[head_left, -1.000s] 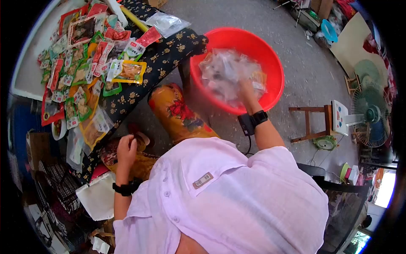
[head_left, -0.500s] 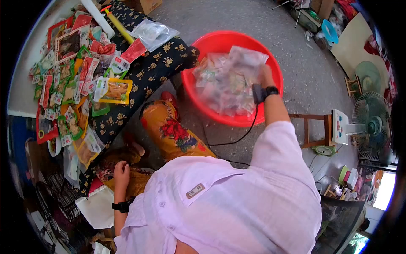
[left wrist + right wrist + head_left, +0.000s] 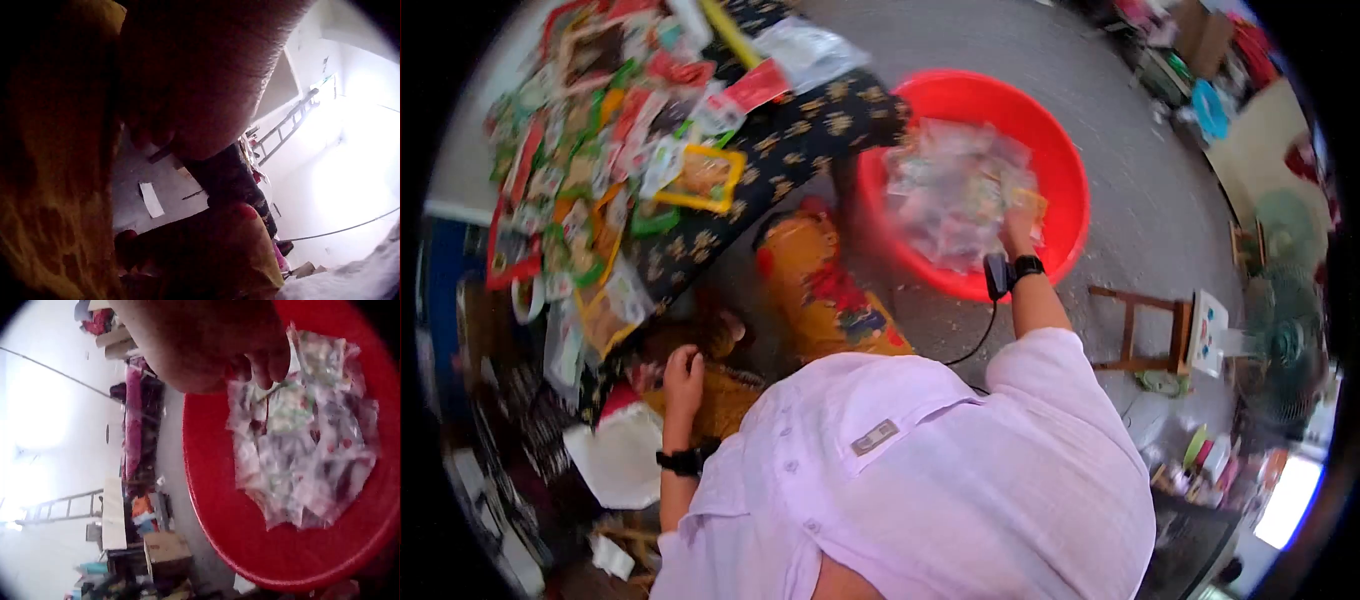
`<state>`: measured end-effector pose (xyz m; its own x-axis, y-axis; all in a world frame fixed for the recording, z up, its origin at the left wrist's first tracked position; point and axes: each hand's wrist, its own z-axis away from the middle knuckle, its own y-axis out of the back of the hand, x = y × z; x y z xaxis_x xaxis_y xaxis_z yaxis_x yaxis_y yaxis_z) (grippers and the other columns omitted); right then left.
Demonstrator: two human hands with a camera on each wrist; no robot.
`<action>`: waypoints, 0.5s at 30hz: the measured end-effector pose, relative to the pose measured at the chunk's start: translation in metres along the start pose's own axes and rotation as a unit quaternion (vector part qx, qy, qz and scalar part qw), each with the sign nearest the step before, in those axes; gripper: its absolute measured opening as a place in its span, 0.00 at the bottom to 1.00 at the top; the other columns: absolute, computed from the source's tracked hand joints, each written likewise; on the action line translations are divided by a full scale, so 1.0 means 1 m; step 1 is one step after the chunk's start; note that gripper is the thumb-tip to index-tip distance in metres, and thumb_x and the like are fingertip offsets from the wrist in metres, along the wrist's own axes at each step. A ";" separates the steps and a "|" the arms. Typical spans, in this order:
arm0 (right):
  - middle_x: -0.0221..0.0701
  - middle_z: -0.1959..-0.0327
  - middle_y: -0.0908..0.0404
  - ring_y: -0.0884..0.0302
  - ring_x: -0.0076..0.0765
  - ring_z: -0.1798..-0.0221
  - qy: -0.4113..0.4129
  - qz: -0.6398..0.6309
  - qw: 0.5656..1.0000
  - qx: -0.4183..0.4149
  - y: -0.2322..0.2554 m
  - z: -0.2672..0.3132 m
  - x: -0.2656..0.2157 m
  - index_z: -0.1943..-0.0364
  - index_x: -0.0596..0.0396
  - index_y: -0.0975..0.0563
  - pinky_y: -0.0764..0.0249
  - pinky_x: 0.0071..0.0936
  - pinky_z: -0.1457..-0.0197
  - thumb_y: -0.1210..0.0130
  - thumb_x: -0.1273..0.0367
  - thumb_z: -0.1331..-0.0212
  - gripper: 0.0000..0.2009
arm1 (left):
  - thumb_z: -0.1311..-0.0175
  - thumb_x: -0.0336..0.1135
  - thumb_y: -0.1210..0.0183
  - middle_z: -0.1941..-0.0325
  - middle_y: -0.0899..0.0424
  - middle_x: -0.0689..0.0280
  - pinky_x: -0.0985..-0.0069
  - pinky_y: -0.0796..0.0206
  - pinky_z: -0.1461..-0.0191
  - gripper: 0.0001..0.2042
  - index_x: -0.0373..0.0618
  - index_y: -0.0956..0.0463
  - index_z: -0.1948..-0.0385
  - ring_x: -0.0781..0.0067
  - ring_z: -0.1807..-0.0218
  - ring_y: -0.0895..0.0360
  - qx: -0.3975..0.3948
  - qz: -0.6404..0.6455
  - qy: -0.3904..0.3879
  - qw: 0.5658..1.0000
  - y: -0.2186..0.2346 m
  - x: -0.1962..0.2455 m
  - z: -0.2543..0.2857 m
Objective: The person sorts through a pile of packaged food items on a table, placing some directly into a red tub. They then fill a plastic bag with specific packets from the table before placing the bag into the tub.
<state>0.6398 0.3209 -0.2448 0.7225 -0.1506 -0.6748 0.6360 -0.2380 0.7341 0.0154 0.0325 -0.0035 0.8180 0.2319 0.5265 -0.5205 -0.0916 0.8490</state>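
Note:
Inside the red tub (image 3: 1065, 180), clear plastic packets (image 3: 945, 190) lie in a loose pile. My right hand (image 3: 1022, 222) is at the pile's right side, beside a yellowish packet. In the right wrist view, the fingers of my right hand (image 3: 219, 344) bend down over packets (image 3: 287, 462); whether they pinch one cannot be told. My left hand (image 3: 684, 380) hangs loosely curled above the patterned trousers, holding nothing visible. It is dark in the left wrist view, where my left hand (image 3: 194, 81) is near the trouser cloth (image 3: 56, 206).
Colourful food packets (image 3: 580, 160) heap at the upper left, partly over a dark flowered cloth (image 3: 800, 130). A clear bag (image 3: 810, 55) lies at the cloth's far edge. Right of the tub stand a wooden stool (image 3: 1135, 330) and a fan (image 3: 1285, 345). A cable runs from my right wrist.
Since half a second ago, my right hand has moved down from the tub's upper right, and the raised blurry packet there now shows no more. My left hand stays loosely curled. The head view has shifted.

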 end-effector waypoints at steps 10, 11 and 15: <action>0.29 0.67 0.28 0.29 0.27 0.64 -0.097 -0.317 0.911 -0.244 -0.014 0.080 -0.315 0.59 0.56 0.33 0.33 0.22 0.69 0.53 0.68 0.50 0.13 | 0.50 0.31 0.51 0.69 0.29 0.55 0.69 0.39 0.60 0.08 0.38 0.31 0.70 0.56 0.63 0.32 0.144 0.063 0.005 0.988 0.028 0.000 0.015; 0.28 0.67 0.28 0.29 0.27 0.64 -0.043 -0.324 0.907 -0.264 -0.017 0.086 -0.331 0.60 0.55 0.32 0.33 0.22 0.69 0.53 0.68 0.49 0.13 | 0.50 0.31 0.51 0.69 0.29 0.56 0.69 0.39 0.61 0.07 0.38 0.31 0.70 0.56 0.64 0.32 0.155 0.064 0.011 0.986 0.030 0.001 0.015; 0.27 0.70 0.27 0.30 0.24 0.65 0.072 -0.353 0.877 -0.319 -0.024 0.128 -0.410 0.64 0.58 0.30 0.34 0.19 0.65 0.52 0.70 0.49 0.09 | 0.52 0.32 0.49 0.69 0.29 0.56 0.67 0.39 0.61 0.08 0.39 0.31 0.70 0.56 0.64 0.32 0.227 0.016 -0.013 0.974 0.038 -0.010 0.010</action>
<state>0.2933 0.2654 0.0042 0.0858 -0.0487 -0.9951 0.9278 0.3679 0.0620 -0.0097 0.0171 0.0241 0.8119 0.1980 0.5493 -0.3888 -0.5185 0.7616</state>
